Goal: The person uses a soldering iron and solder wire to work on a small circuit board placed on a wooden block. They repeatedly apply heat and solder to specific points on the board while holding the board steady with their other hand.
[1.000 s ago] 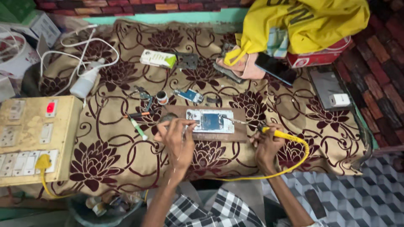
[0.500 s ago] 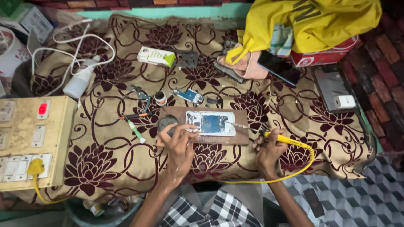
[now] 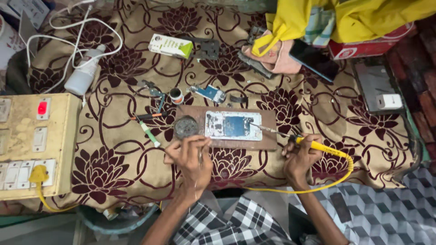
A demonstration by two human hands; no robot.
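Observation:
An opened phone (image 3: pixel 233 125) with a blue inside lies on a brown board (image 3: pixel 268 143) on the patterned cloth. My right hand (image 3: pixel 299 156) grips a yellow-handled soldering iron (image 3: pixel 318 146), its metal tip reaching the phone's right edge. My left hand (image 3: pixel 190 159) rests at the board's near left corner, fingers pinched on a thin solder wire (image 3: pixel 198 165) that trails down toward my wrist. A small round tin (image 3: pixel 186 127) sits on the board just above that hand.
A beige switchboard (image 3: pixel 36 145) with a red switch and yellow plug stands at left. Tweezers (image 3: pixel 156 94), a green pen-like tool (image 3: pixel 149 133), a small circuit board (image 3: pixel 210 93), a white bottle (image 3: pixel 84 75), a white-green box (image 3: pixel 171 45), a dark phone (image 3: pixel 313 59) and a yellow bag (image 3: pixel 363 18) lie around.
The view has shifted a little closer. My left hand has slid from beside the phone down to the board's near left corner. The iron stays at the phone's right edge.

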